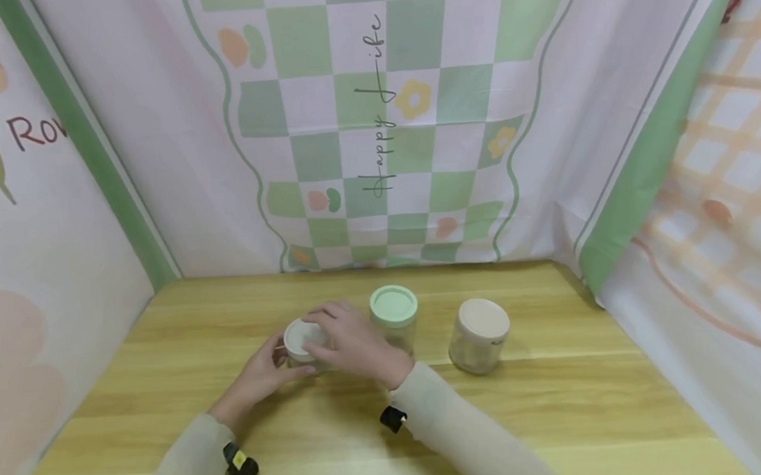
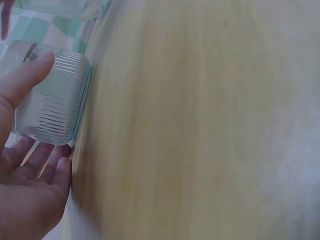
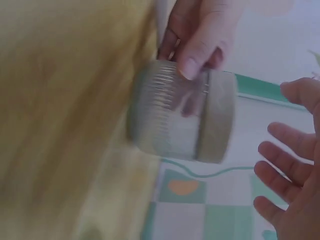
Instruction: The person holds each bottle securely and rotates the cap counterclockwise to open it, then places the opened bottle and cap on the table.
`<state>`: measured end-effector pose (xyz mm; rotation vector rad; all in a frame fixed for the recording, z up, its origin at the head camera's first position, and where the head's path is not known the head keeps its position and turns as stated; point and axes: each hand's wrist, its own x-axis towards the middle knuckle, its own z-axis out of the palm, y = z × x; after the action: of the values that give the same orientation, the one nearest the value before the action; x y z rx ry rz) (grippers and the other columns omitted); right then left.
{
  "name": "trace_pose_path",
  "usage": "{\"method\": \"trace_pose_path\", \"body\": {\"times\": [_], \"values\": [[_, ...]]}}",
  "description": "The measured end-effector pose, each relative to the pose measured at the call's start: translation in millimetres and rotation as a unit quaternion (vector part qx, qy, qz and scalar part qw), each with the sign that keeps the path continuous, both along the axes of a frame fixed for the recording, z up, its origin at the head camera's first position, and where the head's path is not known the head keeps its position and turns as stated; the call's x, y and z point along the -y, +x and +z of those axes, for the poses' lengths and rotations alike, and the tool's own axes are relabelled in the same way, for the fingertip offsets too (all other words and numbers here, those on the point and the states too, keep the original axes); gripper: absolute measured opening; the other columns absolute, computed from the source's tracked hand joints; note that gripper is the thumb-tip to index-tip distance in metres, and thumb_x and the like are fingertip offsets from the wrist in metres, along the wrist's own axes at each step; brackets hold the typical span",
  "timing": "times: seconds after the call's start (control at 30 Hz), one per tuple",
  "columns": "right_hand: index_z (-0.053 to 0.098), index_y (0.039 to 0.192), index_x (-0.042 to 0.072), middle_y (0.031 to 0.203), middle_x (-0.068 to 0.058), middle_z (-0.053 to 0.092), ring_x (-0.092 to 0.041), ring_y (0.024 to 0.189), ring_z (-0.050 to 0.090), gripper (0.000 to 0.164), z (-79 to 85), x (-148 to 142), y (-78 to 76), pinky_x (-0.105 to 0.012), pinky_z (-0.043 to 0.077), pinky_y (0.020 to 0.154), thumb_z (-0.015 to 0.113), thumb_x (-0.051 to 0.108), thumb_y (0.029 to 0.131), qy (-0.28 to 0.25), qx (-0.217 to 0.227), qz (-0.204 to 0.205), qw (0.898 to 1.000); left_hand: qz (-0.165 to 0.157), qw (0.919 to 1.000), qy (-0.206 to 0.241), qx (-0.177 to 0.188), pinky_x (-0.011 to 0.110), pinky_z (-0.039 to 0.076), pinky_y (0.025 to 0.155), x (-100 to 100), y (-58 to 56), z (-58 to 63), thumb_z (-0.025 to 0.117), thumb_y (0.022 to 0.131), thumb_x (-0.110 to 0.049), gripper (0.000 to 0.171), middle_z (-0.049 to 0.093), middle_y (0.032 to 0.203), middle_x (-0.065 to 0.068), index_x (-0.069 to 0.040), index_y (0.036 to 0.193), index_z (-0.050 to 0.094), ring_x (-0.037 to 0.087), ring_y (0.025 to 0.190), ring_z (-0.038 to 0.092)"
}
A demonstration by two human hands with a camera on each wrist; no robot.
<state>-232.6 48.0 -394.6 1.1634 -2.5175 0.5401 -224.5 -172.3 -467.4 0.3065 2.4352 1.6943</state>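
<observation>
Wooden table [image 1: 588,405]. Small jar [image 3: 172,125] left of green-lidded jar [image 1: 395,318]. My left hand [image 1: 262,374] clamped round small jar; my right hand [image 1: 354,342] spread, apart from lid [image 3: 218,117]. Risk: careless right-hand swing could topple green-lidded jar.

Clear jar [image 3: 167,117], ribbed toward the base, pale lid [image 3: 218,117] on. Axis runs crosswise in view: base toward the wooden surface [image 3: 65,115] at left, lid toward right. Base edge blurred; contact with surface cannot be told. Left-hand grip [image 3: 205,35] at top, thumb on jar wall. Finger shapes show in the glass. Right-hand grip [image 3: 297,175] at right edge: fingers spread, apart from lid. Behind: pale cloth [image 3: 227,189], green band [image 3: 255,86], wavy green line, checks, orange shape [image 3: 183,187].
</observation>
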Motion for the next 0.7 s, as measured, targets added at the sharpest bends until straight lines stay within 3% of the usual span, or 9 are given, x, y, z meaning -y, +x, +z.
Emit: {"method": "trace_pose_path", "body": {"times": [0.17,0.43,0.7], "values": [[0.064,0.132,0.008,0.133,-0.008,0.059,-0.023,0.124,0.051,0.050,-11.2,10,-5.5,-0.036,0.045,0.105,0.063,0.045,0.098,-0.011,0.050,-0.034,0.998,-0.007,1.0000,0.005,0.000,0.060,0.025,0.115,1,-0.3,0.0,0.086,0.082,-0.030,0.089,0.043,0.149,0.020,-0.006,0.150,0.035,0.042,0.139,0.037],[0.067,0.127,0.007,0.126,-0.012,0.060,-0.025,0.114,0.053,0.060,-15.8,24,-9.0,-0.036,0.051,0.092,0.066,0.057,0.092,-0.011,0.059,-0.094,0.994,0.006,0.9999,0.003,0.012,0.059,0.026,0.115,1,-0.1,1.6,0.087,0.080,-0.030,0.087,0.044,0.148,0.020,-0.007,0.149,0.038,0.042,0.138,0.038],[0.068,0.123,0.005,0.118,-0.013,0.058,-0.024,0.105,0.049,0.071,-16.0,32,-7.8,-0.031,0.049,0.082,0.068,0.065,0.086,-0.012,0.091,-0.130,0.987,0.014,0.9998,-0.005,0.017,0.055,0.026,0.117,0,-1.3,1.8,0.087,0.079,-0.029,0.088,0.044,0.149,0.019,-0.006,0.149,0.038,0.041,0.140,0.036]]}}
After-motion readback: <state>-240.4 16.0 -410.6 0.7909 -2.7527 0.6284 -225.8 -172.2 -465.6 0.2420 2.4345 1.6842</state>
